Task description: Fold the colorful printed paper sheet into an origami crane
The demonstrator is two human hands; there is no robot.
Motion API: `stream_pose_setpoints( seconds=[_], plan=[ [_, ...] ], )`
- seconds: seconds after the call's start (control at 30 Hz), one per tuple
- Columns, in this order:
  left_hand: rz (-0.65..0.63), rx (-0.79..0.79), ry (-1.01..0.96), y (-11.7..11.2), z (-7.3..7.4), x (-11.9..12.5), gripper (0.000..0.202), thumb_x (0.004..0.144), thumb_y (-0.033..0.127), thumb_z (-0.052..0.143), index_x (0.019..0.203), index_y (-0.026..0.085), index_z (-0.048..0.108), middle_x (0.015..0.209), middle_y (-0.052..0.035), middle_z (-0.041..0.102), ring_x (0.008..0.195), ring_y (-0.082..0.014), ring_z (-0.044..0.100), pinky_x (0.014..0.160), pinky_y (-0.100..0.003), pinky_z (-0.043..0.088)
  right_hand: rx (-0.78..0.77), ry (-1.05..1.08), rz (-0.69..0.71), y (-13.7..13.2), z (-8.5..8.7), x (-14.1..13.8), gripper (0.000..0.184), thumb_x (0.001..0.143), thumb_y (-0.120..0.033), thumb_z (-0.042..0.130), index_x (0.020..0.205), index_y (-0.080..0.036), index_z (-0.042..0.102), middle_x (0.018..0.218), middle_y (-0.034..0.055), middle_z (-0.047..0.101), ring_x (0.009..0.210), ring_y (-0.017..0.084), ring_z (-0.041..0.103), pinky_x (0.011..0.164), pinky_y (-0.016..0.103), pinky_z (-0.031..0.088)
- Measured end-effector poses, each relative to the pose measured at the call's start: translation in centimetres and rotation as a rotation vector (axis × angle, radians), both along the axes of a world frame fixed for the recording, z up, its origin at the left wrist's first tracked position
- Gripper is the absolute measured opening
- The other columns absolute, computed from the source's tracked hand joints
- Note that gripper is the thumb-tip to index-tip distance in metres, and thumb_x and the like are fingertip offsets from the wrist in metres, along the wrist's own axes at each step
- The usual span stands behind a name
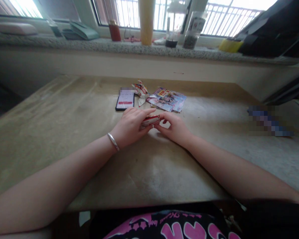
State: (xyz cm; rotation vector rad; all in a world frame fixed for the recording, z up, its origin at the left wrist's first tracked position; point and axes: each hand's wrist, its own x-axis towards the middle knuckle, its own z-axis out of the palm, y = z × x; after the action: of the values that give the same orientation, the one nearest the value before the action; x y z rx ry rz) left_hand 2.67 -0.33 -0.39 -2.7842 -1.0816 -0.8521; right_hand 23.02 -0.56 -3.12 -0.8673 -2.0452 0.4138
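Note:
Both hands meet at the middle of the beige table [64, 132]. My left hand [131, 127], with a silver bangle on its wrist, lies over a small folded piece of red-and-white printed paper [150, 120], fingers closed on it. My right hand [173, 127] pinches the same folded paper from its right side. Just beyond the hands lie a phone [125, 99] with a lit screen, a crumpled folded paper shape [141, 90] and a few colourful printed sheets [167, 99].
A granite window sill [89, 44] runs along the back with a red jar [114, 31], a tall yellow cylinder [146, 21], a glass jar [193, 31] and a green case [83, 31]. A blurred blue object [270, 121] lies at the table's right.

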Motion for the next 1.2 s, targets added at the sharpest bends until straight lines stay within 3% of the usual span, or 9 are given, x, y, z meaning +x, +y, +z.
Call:
stream_pose_setpoints(
  seconds=[0.2, 0.4, 0.63, 0.8, 0.97, 1.2],
  plan=[
    [-0.034, 0.025, -0.158, -0.2, 0.2, 0.2, 0.019, 0.090, 0.035, 0.054, 0.100, 0.020, 0.060, 0.098, -0.0029, 0.069, 0.095, -0.0181, 0.062, 0.109, -0.044, 0.029, 0.055, 0.105, -0.033, -0.7, 0.6, -0.4, 0.011, 0.084, -0.021, 0.060, 0.094, -0.023, 0.063, 0.086, 0.0011, 0.066, 0.077, 0.012, 0.059, 0.062, 0.024, 0.049],
    [-0.016, 0.073, -0.254, -0.2, 0.1, 0.3, 0.014, 0.087, 0.036, 0.061, 0.093, 0.024, 0.063, 0.105, -0.0012, 0.069, 0.100, -0.0178, 0.062, 0.113, -0.047, 0.023, 0.107, 0.130, -0.067, -1.3, 1.0, -0.4, 0.010, 0.086, -0.024, 0.059, 0.094, -0.024, 0.065, 0.089, 0.0020, 0.066, 0.081, 0.013, 0.061, 0.060, 0.025, 0.050],
    [-0.002, 0.011, -0.232, -0.2, -0.1, 0.3, 0.022, 0.086, 0.037, 0.062, 0.105, 0.027, 0.065, 0.121, -0.0051, 0.063, 0.112, -0.0222, 0.056, 0.104, -0.046, 0.035, 0.306, 0.078, -0.098, -2.0, 1.7, -0.4, 0.005, 0.087, -0.025, 0.061, 0.089, -0.026, 0.065, 0.091, 0.0026, 0.066, 0.087, 0.016, 0.061, 0.079, 0.035, 0.051],
    [-0.098, 0.048, -0.435, -0.5, -0.1, 0.3, 0.022, 0.081, 0.036, 0.068, 0.097, 0.021, 0.062, 0.104, -0.0061, 0.065, 0.098, -0.0186, 0.060, 0.089, -0.036, 0.048, 0.397, -0.003, -0.112, -1.9, 1.9, 0.0, 0.008, 0.086, -0.023, 0.062, 0.091, -0.027, 0.065, 0.094, 0.0021, 0.067, 0.088, 0.016, 0.061, 0.080, 0.035, 0.050],
    [-0.167, 0.061, -0.497, -0.6, -0.1, 0.5, 0.008, 0.084, 0.026, 0.067, 0.088, 0.020, 0.063, 0.092, -0.0036, 0.066, 0.087, -0.0146, 0.061, 0.081, -0.032, 0.051, 0.383, 0.021, -0.148, -1.6, 2.0, 0.1, 0.005, 0.086, -0.024, 0.061, 0.088, -0.027, 0.064, 0.092, 0.0021, 0.067, 0.089, 0.017, 0.061, 0.081, 0.036, 0.049],
    [-0.181, -0.026, -0.594, -0.9, -0.2, 0.9, 0.006, 0.084, 0.024, 0.067, 0.082, 0.018, 0.064, 0.085, -0.0029, 0.069, 0.080, -0.0123, 0.064, 0.074, -0.027, 0.053, 0.348, 0.024, -0.090, -1.5, 2.0, 0.2, 0.007, 0.084, -0.024, 0.063, 0.091, -0.026, 0.063, 0.094, 0.0031, 0.068, 0.091, 0.018, 0.062, 0.084, 0.037, 0.048]
  ],
)
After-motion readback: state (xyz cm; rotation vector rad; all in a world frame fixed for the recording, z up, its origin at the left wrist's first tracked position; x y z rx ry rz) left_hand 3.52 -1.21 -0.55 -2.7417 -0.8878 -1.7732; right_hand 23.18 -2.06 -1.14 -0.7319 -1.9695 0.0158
